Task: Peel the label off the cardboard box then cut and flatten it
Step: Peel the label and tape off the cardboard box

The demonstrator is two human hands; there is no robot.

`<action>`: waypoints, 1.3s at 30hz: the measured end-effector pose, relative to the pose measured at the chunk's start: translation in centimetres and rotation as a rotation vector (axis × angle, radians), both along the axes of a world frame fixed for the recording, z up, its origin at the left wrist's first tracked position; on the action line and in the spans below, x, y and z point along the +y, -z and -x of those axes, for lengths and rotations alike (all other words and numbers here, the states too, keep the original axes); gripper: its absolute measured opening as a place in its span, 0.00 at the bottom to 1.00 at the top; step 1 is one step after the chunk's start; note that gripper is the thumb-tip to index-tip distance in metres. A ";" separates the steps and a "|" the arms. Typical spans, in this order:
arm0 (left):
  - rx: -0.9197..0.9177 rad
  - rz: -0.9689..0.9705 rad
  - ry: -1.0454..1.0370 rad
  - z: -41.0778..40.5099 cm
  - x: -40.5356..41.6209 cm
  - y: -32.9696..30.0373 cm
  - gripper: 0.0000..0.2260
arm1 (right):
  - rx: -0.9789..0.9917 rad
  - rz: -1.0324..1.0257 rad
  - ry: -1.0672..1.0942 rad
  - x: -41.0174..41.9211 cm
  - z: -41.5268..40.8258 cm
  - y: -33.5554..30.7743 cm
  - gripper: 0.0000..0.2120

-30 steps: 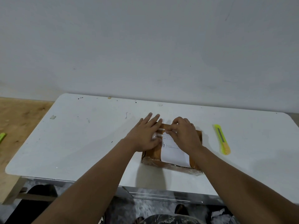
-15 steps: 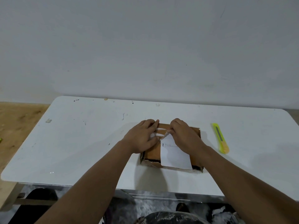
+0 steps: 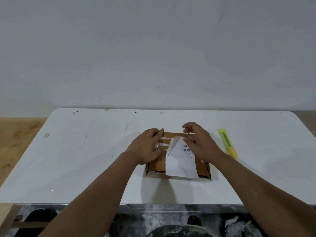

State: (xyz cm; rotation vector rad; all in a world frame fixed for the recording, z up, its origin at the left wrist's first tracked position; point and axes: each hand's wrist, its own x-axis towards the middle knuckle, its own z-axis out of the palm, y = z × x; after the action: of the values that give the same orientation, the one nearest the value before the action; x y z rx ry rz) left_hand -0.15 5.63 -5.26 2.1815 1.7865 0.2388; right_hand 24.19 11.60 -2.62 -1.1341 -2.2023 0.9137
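White tabletop (image 3: 85, 168) fills the lower half of the frame, a pale wall behind it and a strip of wooden floor (image 3: 15, 137) at the far left. Moving in from the left, the left hand (image 3: 147, 147) lies flat, fingers together, pressed on the left side of the cardboard box (image 3: 157, 165), gripping nothing. The brown box sits at centre frame, toward the near edge of the table. On its top, the white shipping label (image 3: 181, 161) shows barcodes, and its upper left corner looks lifted. The right hand (image 3: 200, 142) hovers over the label's upper right, fingers loosely curled and spread; whether it pinches the label I cannot tell. Right of the box lies a yellow utility knife (image 3: 228, 143), apart from it
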 end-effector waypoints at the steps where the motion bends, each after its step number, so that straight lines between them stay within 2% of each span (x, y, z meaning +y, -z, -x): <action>1: -0.010 0.003 -0.005 -0.1 0.1 0.0 0.31 | -0.006 0.005 0.022 0.2 -0.4 0.1 0.20; 3: -0.034 0.008 -0.021 -0.3 0.4 -0.4 0.30 | -0.126 -0.041 0.027 0.6 -0.9 0.3 0.24; 5: -0.058 0.020 -0.045 -0.6 0.9 -0.8 0.27 | -0.237 -0.069 0.039 0.8 -0.9 0.6 0.22; 8: -0.063 0.031 -0.052 -1.1 2.2 -1.3 0.23 | -0.298 -0.120 0.077 0.5 -0.2 0.8 0.16; 14: -0.062 0.102 0.130 -3.3 4.9 -2.1 0.21 | -0.226 -0.092 0.236 0.4 0.6 1.0 0.08; 17: -0.025 0.062 0.168 -3.5 4.9 -1.5 0.19 | -0.228 -0.072 0.254 0.6 0.7 0.8 0.03; 23: -0.010 -0.010 0.194 -3.1 4.6 -1.0 0.24 | -0.296 -0.072 0.078 0.9 -0.3 0.4 0.07; 28: -0.001 -0.043 0.180 -3.1 4.3 -0.7 0.25 | -0.258 -0.064 -0.032 0.9 -1.3 -0.3 0.05; 33: -0.052 -0.012 0.153 -3.2 4.0 -1.2 0.28 | -0.200 -0.039 -0.064 0.7 -2.3 -0.8 0.04; 39: -0.096 -0.003 0.124 -3.0 3.9 -1.2 0.25 | -0.152 -0.053 -0.079 -0.2 -3.5 -1.3 0.06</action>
State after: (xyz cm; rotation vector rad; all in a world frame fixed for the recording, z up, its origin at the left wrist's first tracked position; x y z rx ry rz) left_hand 2.82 9.56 -4.09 2.2330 1.5945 0.3122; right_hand 27.71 11.37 -1.28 -1.1317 -2.3945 0.8199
